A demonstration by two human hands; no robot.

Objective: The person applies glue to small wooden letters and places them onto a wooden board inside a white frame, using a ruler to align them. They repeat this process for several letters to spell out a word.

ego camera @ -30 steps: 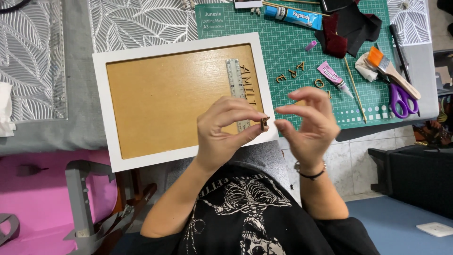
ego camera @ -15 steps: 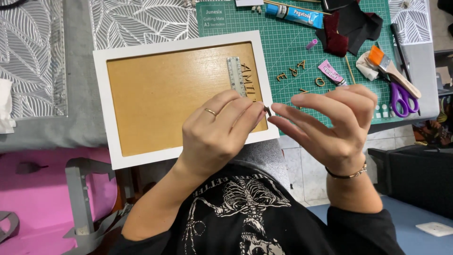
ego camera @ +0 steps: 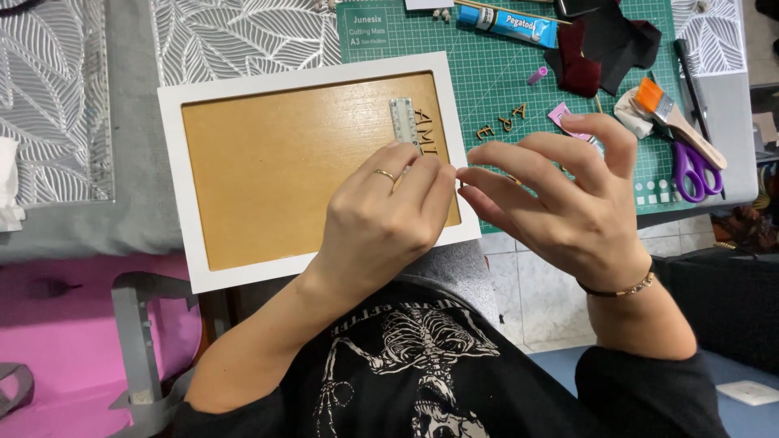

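Grip: left hand point(ego camera: 381, 219) and right hand point(ego camera: 568, 203) fingertips are pinching together; pinched item hidden.
Risk: piece is likely slipping onto white frame point(ego camera: 174, 170), given tiny contact.

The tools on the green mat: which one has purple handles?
The scissors, at the mat's right edge. Their finger loops are purple. The brush just above them has a plain wooden handle and orange bristles, and the glue tube is blue.

Ruler point(ego camera: 403, 122) on framed board point(ego camera: 276, 170) — cutting mat point(ego camera: 503, 89) right of it — scissors point(ego camera: 690, 170) far right
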